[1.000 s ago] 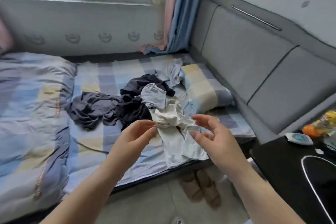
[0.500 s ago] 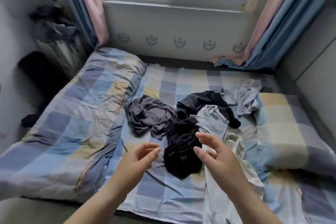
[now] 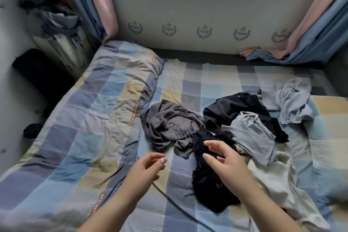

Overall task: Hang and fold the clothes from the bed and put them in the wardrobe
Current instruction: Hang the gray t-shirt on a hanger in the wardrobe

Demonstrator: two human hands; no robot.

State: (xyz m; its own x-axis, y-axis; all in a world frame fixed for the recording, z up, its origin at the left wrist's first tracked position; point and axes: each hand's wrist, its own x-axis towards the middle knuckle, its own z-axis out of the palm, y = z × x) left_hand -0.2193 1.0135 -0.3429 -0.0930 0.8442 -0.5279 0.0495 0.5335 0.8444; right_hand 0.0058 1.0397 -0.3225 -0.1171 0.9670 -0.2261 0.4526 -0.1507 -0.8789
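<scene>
Several crumpled clothes lie on the checked bed [image 3: 188, 88]. A black garment [image 3: 207, 181] lies nearest me, a dark grey one [image 3: 167, 124] to its left, a light grey top [image 3: 252, 135] and another black piece [image 3: 237, 105] behind it, a blue-grey garment [image 3: 293, 100] at the far right, and a white one [image 3: 273, 179] to the right. My right hand [image 3: 224, 158] hovers over the black garment with fingers loosely curved, holding nothing. My left hand [image 3: 148, 165] hangs above the sheet to its left, fingers loosely bent, empty.
A folded checked duvet [image 3: 90, 111] covers the bed's left half. The wall below the window [image 3: 207, 15] bounds the far side, with pink and blue curtains [image 3: 308, 39] at both corners. A cluttered bag [image 3: 58, 30] stands at far left. A dark cable [image 3: 169, 199] crosses the sheet.
My view has swung left from the headboard side and down onto the bed. Both hands have moved off the white garment; the right one now hovers over the black garment.
</scene>
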